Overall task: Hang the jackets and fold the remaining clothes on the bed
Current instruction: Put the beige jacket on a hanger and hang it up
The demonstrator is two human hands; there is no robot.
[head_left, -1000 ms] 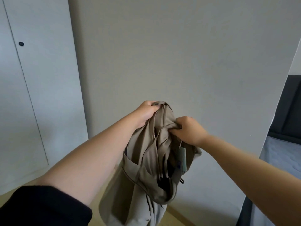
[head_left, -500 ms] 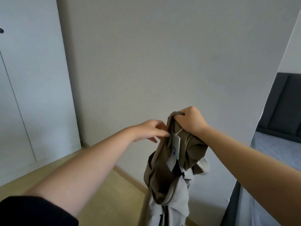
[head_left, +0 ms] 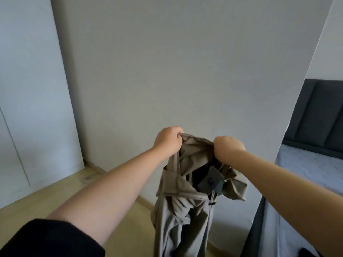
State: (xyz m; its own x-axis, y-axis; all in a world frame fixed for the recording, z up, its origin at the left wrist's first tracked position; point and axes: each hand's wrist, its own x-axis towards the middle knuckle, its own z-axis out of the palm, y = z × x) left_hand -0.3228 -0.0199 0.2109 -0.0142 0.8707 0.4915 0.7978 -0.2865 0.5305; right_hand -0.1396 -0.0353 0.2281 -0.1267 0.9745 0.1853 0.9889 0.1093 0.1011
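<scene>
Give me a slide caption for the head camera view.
Left hand and right hand grip the top edge of a beige fabric garment held up before a grey wall.

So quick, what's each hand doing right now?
Left hand: grips the beige jacket by its top edge.
Right hand: grips the same top edge.
</scene>
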